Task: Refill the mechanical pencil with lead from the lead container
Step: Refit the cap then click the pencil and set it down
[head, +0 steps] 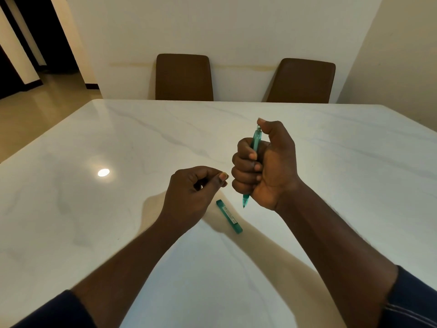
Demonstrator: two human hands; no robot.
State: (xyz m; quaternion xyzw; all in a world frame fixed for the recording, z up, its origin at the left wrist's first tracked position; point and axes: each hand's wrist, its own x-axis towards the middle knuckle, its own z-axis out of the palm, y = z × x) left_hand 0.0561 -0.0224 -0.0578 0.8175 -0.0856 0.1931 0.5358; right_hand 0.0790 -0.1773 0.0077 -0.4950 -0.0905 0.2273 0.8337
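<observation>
Pencil (253, 147) stands nearly upright in the right hand (264, 162), fist closed around its barrel, thumb on the top end and tip pointing down above the table (118, 209). The left hand (189, 195), just beside and lower, pinches thumb and forefinger together, but whether a lead sits between them I cannot tell. The lead case (229, 216) lies flat on the table between the 2 wrists, long axis diagonal, nearer the left hand; its contents do not show.
</observation>
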